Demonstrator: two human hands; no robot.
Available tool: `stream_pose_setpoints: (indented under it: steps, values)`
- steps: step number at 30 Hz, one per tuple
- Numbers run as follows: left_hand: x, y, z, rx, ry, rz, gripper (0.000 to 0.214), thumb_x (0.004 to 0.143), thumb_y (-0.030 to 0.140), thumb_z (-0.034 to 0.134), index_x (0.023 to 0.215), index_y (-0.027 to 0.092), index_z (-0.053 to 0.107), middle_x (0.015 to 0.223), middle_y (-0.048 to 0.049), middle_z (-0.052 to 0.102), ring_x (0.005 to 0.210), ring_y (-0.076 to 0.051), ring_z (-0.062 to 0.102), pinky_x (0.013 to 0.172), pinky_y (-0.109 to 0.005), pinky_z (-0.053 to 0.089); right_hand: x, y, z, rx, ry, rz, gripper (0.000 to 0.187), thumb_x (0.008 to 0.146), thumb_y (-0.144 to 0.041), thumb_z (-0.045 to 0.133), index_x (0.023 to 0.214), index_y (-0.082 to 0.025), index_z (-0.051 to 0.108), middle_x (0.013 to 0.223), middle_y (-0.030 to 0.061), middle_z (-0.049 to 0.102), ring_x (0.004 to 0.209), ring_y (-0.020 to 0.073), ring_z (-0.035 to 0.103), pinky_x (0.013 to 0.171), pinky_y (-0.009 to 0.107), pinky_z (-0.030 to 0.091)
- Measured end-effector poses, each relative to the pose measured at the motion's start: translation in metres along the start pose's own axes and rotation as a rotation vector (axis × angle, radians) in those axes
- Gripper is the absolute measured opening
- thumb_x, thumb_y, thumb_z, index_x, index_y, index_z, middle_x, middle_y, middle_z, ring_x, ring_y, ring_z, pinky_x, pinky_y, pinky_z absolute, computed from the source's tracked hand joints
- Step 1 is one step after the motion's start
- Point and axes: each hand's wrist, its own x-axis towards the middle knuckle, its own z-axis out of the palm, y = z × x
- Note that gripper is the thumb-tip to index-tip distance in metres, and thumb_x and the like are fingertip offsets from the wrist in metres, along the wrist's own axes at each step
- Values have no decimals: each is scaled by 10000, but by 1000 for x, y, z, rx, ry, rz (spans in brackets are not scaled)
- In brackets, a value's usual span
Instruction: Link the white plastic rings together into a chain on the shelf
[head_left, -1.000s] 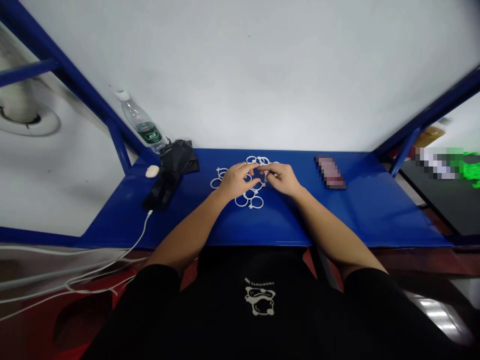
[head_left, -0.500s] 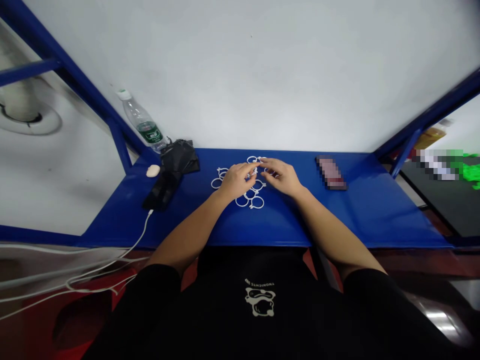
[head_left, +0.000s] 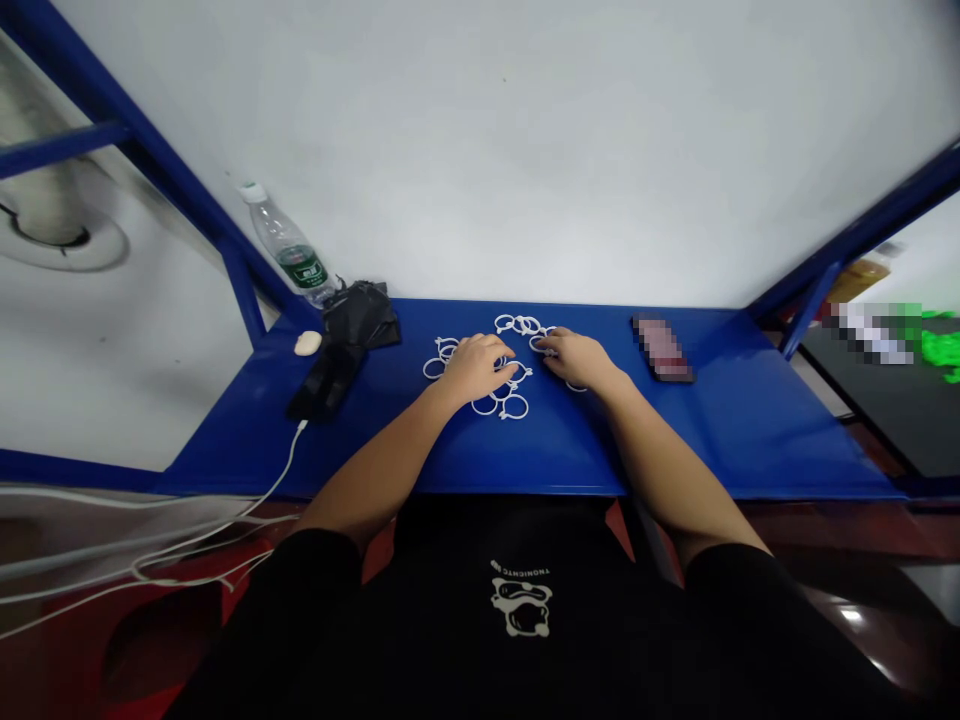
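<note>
Several white plastic rings (head_left: 504, 404) lie scattered on the blue table (head_left: 570, 450), close to the white wall. My left hand (head_left: 476, 366) rests on top of the rings with its fingers curled down onto them. My right hand (head_left: 577, 357) lies beside it on the right, fingertips pinched at a ring near the back of the pile (head_left: 521, 324). The two hands are a small gap apart. Whether either hand has a ring lifted off the table is too small to tell.
At the back left stand a plastic water bottle (head_left: 289, 245) and a crumpled black bag (head_left: 360, 312). A dark phone (head_left: 324, 382) with a white cable (head_left: 262, 490) and a small white object (head_left: 306, 343) lie at the left. Another phone (head_left: 661, 348) lies at the right.
Both hands have dropped lower onto the rings and moved slightly apart. A second ago their fingertips met over the pile; now the left hand's fingers curl down and the right has shifted right.
</note>
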Motion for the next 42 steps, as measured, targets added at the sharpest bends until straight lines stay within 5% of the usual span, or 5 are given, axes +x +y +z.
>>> stream_pose_setpoints:
  steps: [9,17,33,39,42]
  values:
    - [-1,-1,4,-59,79,96,342,992,326,727,1324,258,684,1314,-89,685,1193,-278,651,1047,-461,535,-2,-22,-3,376,189,-182,143,905,-199,594,913,-207,737,1065,72,769,987,226,681,899,346,511]
    - [2,3,-6,-43,158,85,324,1118,357,512,892,229,706,778,-21,717,755,-192,675,802,-384,510,-6,-34,-5,797,189,-169,258,1000,-410,566,1044,-191,695,847,26,708,691,159,570,659,290,455]
    - [0,12,-4,-39,126,125,308,1117,336,522,896,222,704,808,-17,726,792,-188,674,819,-387,492,-3,-30,1,588,252,-225,279,897,-190,420,897,-195,700,874,72,744,851,230,683,846,358,540]
    - [2,-3,-2,-9,180,70,183,1039,333,669,927,204,735,1212,-101,711,1096,-251,660,986,-435,518,-9,-17,-14,388,297,-144,494,932,-181,512,1403,-202,661,1386,119,708,1052,250,711,947,393,569]
    - [3,-9,0,37,172,-9,232,977,373,757,821,203,738,1228,-100,716,1103,-282,650,1007,-485,502,-10,2,-20,231,195,-13,476,927,-160,557,1379,-194,698,1349,130,733,1116,287,719,977,425,573]
